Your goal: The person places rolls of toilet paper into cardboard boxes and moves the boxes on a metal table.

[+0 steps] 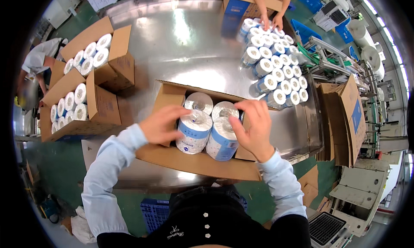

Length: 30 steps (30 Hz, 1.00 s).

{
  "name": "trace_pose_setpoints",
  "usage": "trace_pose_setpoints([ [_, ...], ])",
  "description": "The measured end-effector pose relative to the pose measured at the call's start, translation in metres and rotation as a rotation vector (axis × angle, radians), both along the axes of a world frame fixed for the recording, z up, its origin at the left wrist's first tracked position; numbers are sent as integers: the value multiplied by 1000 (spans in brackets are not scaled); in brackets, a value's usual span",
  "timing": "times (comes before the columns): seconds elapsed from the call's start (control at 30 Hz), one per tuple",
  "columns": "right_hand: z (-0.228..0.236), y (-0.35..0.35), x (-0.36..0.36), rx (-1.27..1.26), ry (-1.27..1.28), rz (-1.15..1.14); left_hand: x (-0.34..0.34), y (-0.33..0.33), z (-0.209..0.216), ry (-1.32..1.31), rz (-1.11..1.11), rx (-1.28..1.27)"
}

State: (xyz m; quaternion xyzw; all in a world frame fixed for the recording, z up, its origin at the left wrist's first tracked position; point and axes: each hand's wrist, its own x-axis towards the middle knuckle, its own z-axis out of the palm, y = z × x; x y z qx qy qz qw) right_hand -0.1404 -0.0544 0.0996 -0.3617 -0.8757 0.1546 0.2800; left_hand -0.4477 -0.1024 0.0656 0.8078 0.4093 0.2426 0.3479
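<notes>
Steel counter above a green floor: to the left, two boxes holding white rolls; to the far right, a block of wrapped rolls, upright, a co-worker's arms reaching to its far end. Before me, one open box with two back rolls and two front rolls, white with blue bands, at its mouth nearer my body. My left hand, fingers parted, at the outer side of the left front roll; my right hand, thumb and fingers parted, at the outer side of the right one; whether either grips, I cannot tell.
</notes>
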Motion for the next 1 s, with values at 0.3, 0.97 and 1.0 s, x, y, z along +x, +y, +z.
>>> trace_pose_setpoints([
  [0.3, -49, -62, 31, 152, -477, 301, 48, -24, 7, 433, -36, 128],
  [0.97, -29, -50, 110, -676, -395, 61, 0, 63, -21, -637, 871, -1182],
  [1.0, -30, -36, 109, -805, -351, -62, -5, 79, -12, -913, 1079, -1144],
])
